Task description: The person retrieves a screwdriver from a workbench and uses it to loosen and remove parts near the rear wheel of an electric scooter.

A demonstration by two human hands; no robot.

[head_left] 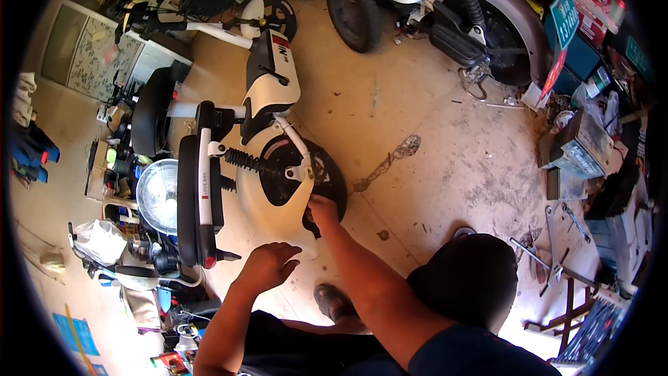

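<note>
White electric scooter [268, 90] is lying on the concrete floor [431, 132]. Right hand [321, 209] is gripping its rear wheel [306, 177]; left hand [271, 264] is hovering wide open nearby, best bracing the frame.

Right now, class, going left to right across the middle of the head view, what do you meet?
Round headlamp → black scooter seat → rear wheel → right hand → dark stain on the floor → wrenches.

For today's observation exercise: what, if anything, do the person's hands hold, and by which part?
The right hand is on the rear wheel of the white scooter, at the tyre's lower edge; whether it grips cannot be told. The left hand hangs open, holding nothing.
</note>
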